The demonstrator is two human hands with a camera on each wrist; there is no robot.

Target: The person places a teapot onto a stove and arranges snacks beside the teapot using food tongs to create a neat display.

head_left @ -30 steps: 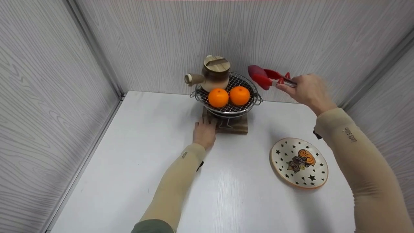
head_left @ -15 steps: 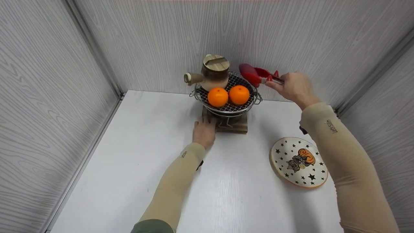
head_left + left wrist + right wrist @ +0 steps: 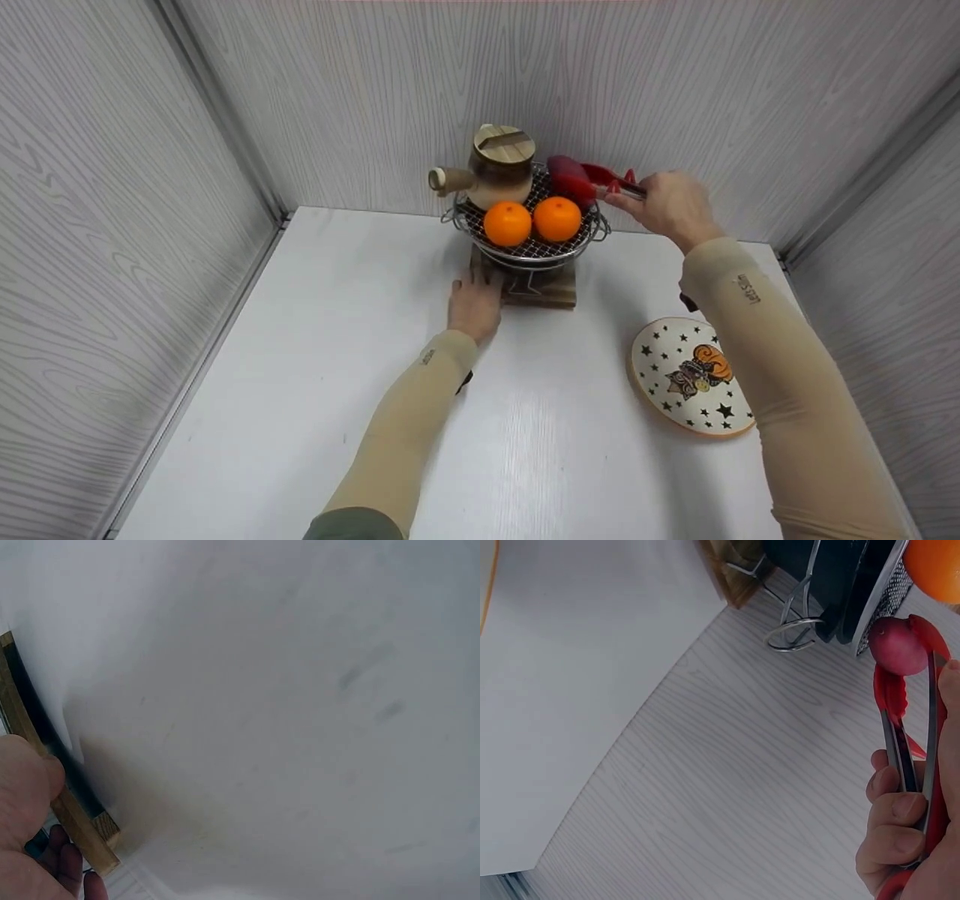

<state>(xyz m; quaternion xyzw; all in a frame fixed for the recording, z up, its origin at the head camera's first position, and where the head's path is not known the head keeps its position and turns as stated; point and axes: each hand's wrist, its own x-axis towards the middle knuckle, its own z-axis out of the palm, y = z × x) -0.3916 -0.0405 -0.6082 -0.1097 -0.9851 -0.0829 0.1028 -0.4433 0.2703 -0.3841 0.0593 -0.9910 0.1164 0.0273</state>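
Note:
In the head view my right hand (image 3: 675, 208) grips red-tipped tongs (image 3: 616, 186). The tongs clasp a purple sweet potato (image 3: 561, 168) at the right rear of the round wire grill (image 3: 534, 249). In the right wrist view the sweet potato (image 3: 897, 647) sits between the red tong heads, beside the grill's rim; whether it touches the mesh I cannot tell. My left hand (image 3: 475, 307) holds the front left corner of the wooden board (image 3: 553, 298) under the grill. In the left wrist view its thumb and fingers lie on either side of the board's edge (image 3: 79, 832).
Two oranges, one left (image 3: 507, 223) and one right (image 3: 557, 219), sit on the front of the grill. Behind them is a brown pot (image 3: 501, 180) with a wooden lid, its side handle pointing left. A star-patterned plate (image 3: 675, 375) lies at right, partly beneath the right forearm.
My right hand has moved left with the tongs and sweet potato, then lowered them over the grill's right rear. The left hand has stayed on the board.

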